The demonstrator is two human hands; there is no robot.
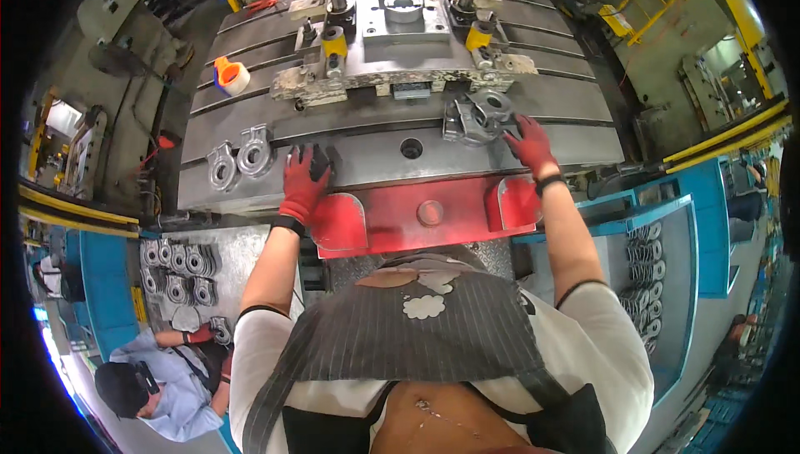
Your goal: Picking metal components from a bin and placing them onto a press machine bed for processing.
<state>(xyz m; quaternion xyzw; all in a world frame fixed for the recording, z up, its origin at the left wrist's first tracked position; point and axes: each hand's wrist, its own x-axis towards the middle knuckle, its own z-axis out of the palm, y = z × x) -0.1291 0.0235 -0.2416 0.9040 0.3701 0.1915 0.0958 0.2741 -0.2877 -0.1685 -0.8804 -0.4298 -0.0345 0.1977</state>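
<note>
My left hand (pixel 308 177), in a red glove with dark fingers, is open with its fingers spread over the front of the steel press bed (pixel 367 162). Two ring-shaped metal parts, one at the outer left (pixel 222 171) and one beside it (pixel 254 154), lie left of that hand. My right hand (pixel 532 147), gloved in red, has its fingers apart at the right edge of a small pile of similar metal parts (pixel 482 117). Its fingertips are close to the pile; whether they touch it I cannot tell. Neither hand appears to hold anything.
Behind stands a die block (pixel 406 33) with two upright posts and a round seat. A red two-lobed guard (pixel 429 217) is at the bed's front. A tape roll (pixel 233 77) lies left. Metal parts fill a left table (pixel 242 246) and right bin (pixel 685 287). A co-worker (pixel 179 379) sits lower left.
</note>
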